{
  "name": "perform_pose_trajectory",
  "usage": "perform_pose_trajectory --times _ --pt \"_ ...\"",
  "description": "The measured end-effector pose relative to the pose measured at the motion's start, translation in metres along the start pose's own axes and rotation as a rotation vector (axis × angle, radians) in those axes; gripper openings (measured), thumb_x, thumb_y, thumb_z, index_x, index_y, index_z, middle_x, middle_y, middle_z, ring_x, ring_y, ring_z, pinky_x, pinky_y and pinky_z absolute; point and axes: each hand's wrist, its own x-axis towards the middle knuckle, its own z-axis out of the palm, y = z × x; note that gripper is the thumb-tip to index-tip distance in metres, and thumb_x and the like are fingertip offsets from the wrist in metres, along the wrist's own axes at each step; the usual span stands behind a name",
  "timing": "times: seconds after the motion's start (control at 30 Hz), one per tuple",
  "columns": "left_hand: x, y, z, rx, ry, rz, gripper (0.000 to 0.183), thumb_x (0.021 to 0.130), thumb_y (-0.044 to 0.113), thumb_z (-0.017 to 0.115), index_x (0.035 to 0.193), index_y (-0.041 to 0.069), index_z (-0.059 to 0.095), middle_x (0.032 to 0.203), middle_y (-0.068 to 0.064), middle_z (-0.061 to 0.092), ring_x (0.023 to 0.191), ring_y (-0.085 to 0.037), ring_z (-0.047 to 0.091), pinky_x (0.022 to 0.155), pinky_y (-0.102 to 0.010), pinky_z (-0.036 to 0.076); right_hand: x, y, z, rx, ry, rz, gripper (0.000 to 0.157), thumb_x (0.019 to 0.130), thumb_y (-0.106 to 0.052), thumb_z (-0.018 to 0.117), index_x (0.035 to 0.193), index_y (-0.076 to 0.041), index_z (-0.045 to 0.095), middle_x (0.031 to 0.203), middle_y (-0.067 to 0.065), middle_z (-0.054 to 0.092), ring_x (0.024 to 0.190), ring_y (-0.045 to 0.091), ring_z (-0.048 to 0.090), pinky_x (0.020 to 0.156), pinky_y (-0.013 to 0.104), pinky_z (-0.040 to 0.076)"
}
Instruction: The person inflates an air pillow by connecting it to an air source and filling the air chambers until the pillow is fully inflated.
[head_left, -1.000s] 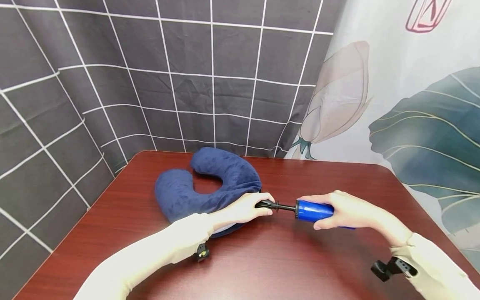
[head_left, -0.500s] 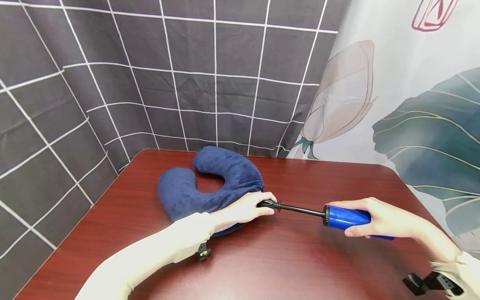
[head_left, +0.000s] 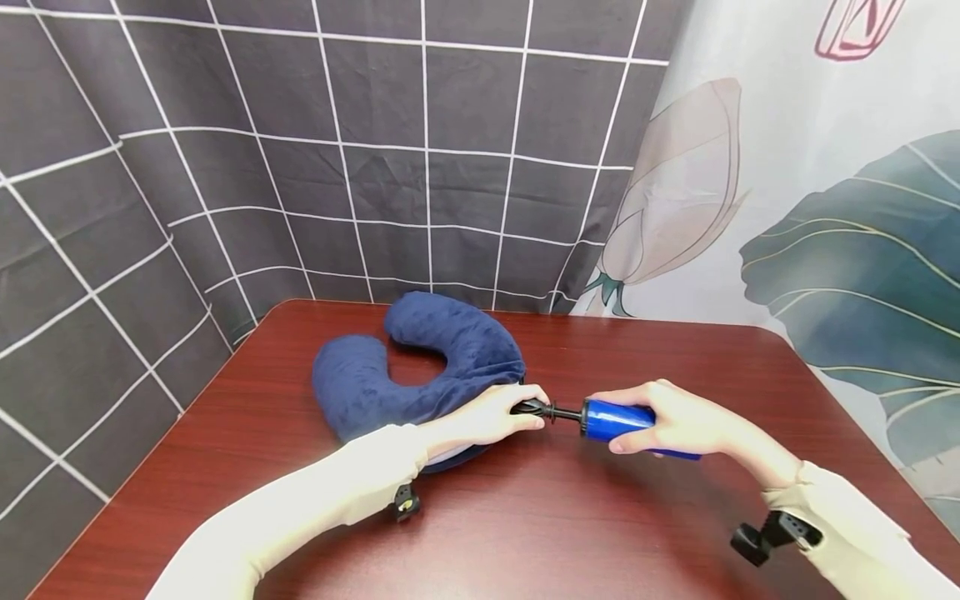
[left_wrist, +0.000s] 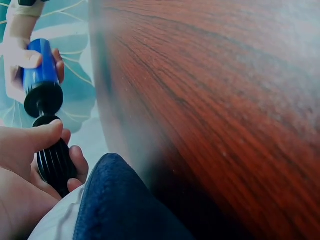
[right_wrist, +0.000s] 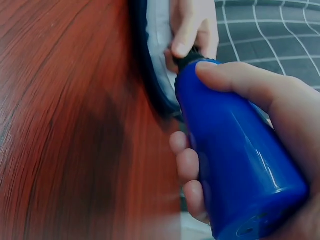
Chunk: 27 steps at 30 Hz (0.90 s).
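Observation:
A navy plush U-shaped neck pillow (head_left: 472, 342) lies on the table, its white lining (right_wrist: 159, 40) showing along one opened side. Beside its right edge my left hand (head_left: 491, 414) grips the ribbed black handle (left_wrist: 56, 167) of a hand pump. My right hand (head_left: 667, 421) wraps round the pump's blue barrel (right_wrist: 235, 145), thumb along the top near the black collar. Only a short length of the black rod (head_left: 570, 414) shows between handle and barrel. Where the pump meets the pillow is hidden behind my left hand.
The red-brown wooden table (head_left: 525, 533) spreads under both arms. A dark grid-patterned curtain (head_left: 375, 167) hangs behind it, with a white flower-printed curtain (head_left: 787, 167) at the right. A small black device is strapped on each wrist.
My right hand pulled the blue barrel away to the right, baring a long rod, then pushed it back left towards the handle. My left hand and the pillow stayed in place.

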Motion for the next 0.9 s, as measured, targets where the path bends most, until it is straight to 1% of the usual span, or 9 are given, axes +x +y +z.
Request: perform_pose_trajectory --times 0.17,0.23,0.33,0.43,0.57,0.6,0.63,0.73,0.9 --pt "-0.001 -0.001 0.001 0.004 -0.001 -0.012 0.016 0.094 0.022 0.066 0.109 0.017 0.064 0.090 0.001 0.065 0.082 -0.009 0.052 0.077 -0.019 0.040 0.020 -0.006 0.010 -0.021 0.014 -0.027 0.064 0.085 -0.046 0.073 0.137 -0.012 0.059 0.116 0.008 0.071 0.093 0.015 0.068 0.072 0.024 0.054" --pt "-0.001 -0.001 0.000 0.006 -0.001 -0.016 0.016 0.094 0.022 0.066 0.109 0.017 0.064 0.091 0.001 0.065 0.083 -0.009 0.054 0.078 -0.020 0.041 0.024 -0.008 0.012 -0.030 0.020 -0.039 0.063 0.085 -0.046 0.073 0.137 -0.012 0.059 0.115 0.008 0.072 0.092 0.014 0.068 0.072 0.024 0.054" --pt "-0.001 0.000 0.000 0.008 -0.008 -0.021 0.016 0.095 0.024 0.065 0.109 0.018 0.063 0.093 0.001 0.066 0.085 -0.009 0.054 0.079 -0.019 0.041 0.024 -0.010 0.012 -0.047 0.027 -0.032 0.064 0.084 -0.046 0.074 0.137 -0.013 0.059 0.114 0.007 0.072 0.092 0.015 0.068 0.072 0.025 0.054" --pt "0.000 0.002 0.001 0.017 -0.024 -0.011 0.018 0.095 0.026 0.064 0.111 0.018 0.063 0.092 0.001 0.065 0.083 -0.010 0.053 0.078 -0.020 0.040 0.017 -0.011 0.010 -0.057 0.015 0.007 0.066 0.083 -0.049 0.074 0.138 -0.015 0.057 0.113 0.007 0.071 0.091 0.015 0.066 0.070 0.025 0.053" --pt "0.000 0.002 0.000 0.025 -0.032 -0.012 0.018 0.095 0.026 0.064 0.111 0.017 0.063 0.091 0.002 0.064 0.082 -0.010 0.051 0.076 -0.021 0.039 0.004 -0.010 0.003 -0.021 -0.034 0.060 0.069 0.084 -0.050 0.073 0.142 -0.019 0.053 0.113 0.009 0.069 0.086 0.013 0.065 0.064 0.024 0.053" --pt "-0.001 0.002 -0.001 0.022 -0.032 -0.016 0.018 0.095 0.026 0.064 0.111 0.017 0.063 0.091 0.002 0.064 0.082 -0.010 0.051 0.077 -0.021 0.039 0.000 -0.009 0.001 -0.014 -0.042 0.062 0.069 0.085 -0.049 0.072 0.143 -0.019 0.052 0.113 0.010 0.069 0.085 0.012 0.064 0.063 0.024 0.053" --pt "-0.001 0.002 -0.001 0.018 -0.031 -0.019 0.018 0.095 0.025 0.065 0.111 0.017 0.064 0.091 0.002 0.065 0.083 -0.010 0.051 0.077 -0.021 0.039 -0.004 -0.009 -0.001 -0.011 -0.047 0.060 0.068 0.085 -0.048 0.072 0.143 -0.019 0.051 0.113 0.010 0.068 0.084 0.011 0.064 0.062 0.023 0.052" --pt "-0.001 0.003 -0.003 0.006 -0.030 -0.029 0.019 0.094 0.025 0.065 0.111 0.017 0.064 0.093 0.002 0.066 0.084 -0.010 0.052 0.078 -0.021 0.039 -0.017 -0.005 -0.008 0.044 -0.075 0.071 0.066 0.087 -0.043 0.072 0.145 -0.021 0.048 0.113 0.011 0.066 0.074 0.009 0.064 0.058 0.025 0.053" --pt "-0.001 0.004 -0.005 0.002 -0.027 -0.017 0.019 0.094 0.026 0.065 0.112 0.017 0.065 0.093 0.002 0.066 0.082 -0.009 0.050 0.077 -0.020 0.039 -0.041 0.005 -0.018 0.145 -0.114 0.089 0.065 0.090 -0.032 0.071 0.148 -0.020 0.045 0.109 0.012 0.064 0.062 0.008 0.063 0.054 0.028 0.052"
